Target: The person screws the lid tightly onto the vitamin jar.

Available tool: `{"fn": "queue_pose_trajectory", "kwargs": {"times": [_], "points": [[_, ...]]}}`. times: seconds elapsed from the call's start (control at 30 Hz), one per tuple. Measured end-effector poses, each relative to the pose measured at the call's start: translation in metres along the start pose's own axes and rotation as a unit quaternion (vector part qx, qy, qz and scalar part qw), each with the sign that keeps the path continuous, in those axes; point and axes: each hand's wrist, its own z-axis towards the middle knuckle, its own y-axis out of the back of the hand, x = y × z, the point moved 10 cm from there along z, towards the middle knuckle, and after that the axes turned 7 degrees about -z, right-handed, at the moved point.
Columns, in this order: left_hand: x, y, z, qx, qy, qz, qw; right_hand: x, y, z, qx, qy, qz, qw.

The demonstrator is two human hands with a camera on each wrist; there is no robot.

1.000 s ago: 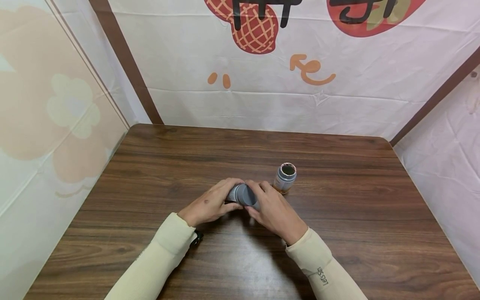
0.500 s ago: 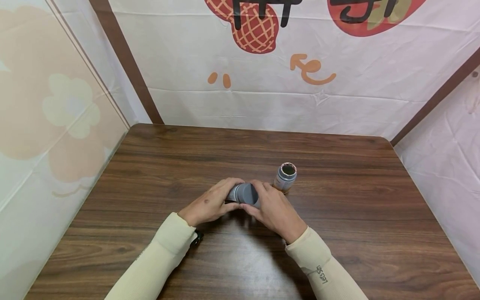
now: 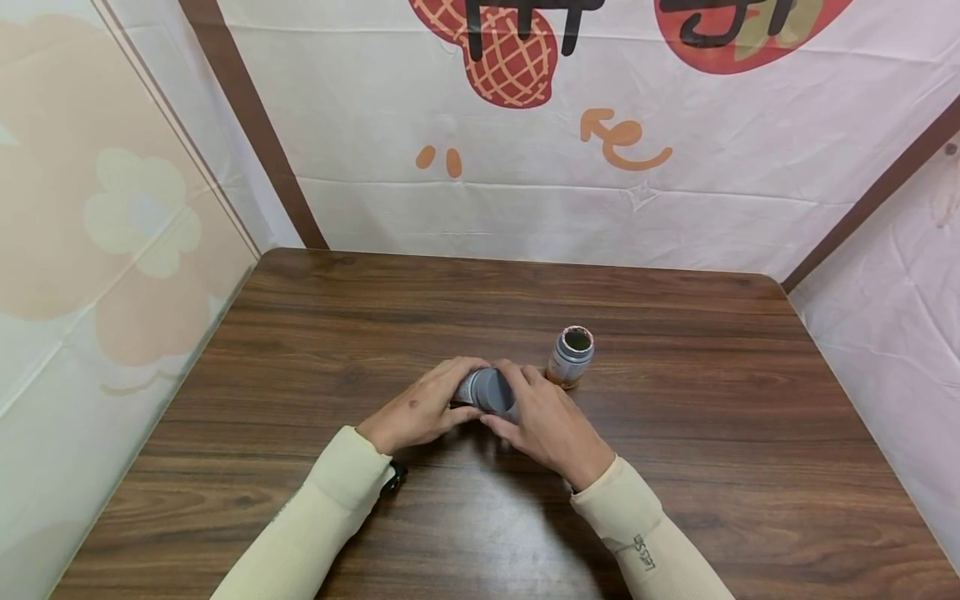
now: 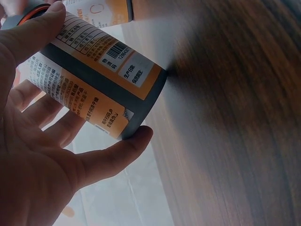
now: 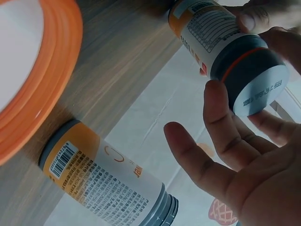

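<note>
My left hand (image 3: 420,407) grips a capped plastic bottle (image 4: 103,80), thumb on one side and fingers on the other. The bottle is dark grey with an orange and white label and leans over, its bottom edge close to the table. My right hand (image 3: 558,429) holds its dark grey cap (image 5: 263,89) between bent fingers and thumb. In the right wrist view, an orange ring shows between cap and label. Just beyond my right hand, a second bottle (image 3: 570,364) of the same kind stands upright and uncapped, with ragged foil round its mouth.
A round orange-rimmed thing (image 5: 66,61) with a white inside fills the left edge of the right wrist view. The wooden table (image 3: 337,317) ends against a printed fabric wall (image 3: 360,217). More fabric hangs at both sides.
My right fingers and thumb have shifted round the cap, baring more of its face half a second ago and covering more again now. My left hand and the uncapped bottle stay in place.
</note>
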Motion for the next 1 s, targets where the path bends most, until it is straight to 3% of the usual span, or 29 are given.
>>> {"fn": "queue_pose_trajectory", "kwargs": {"times": [0.33, 0.8, 1.0], "points": [[0.0002, 0.0001, 0.0007, -0.004, 0.002, -0.004, 1.0, 0.0023, 0.0019, -0.0018, -0.017, 0.016, -0.005, 1.0], [0.0007, 0.0001, 0.0004, -0.003, 0.001, -0.005, 1.0, 0.0004, 0.0026, -0.0012, -0.018, 0.006, 0.006, 1.0], [0.0026, -0.0004, 0.0011, 0.001, 0.01, -0.008, 0.9999, -0.0007, 0.0049, 0.0005, -0.039, 0.0, -0.008, 0.999]]}}
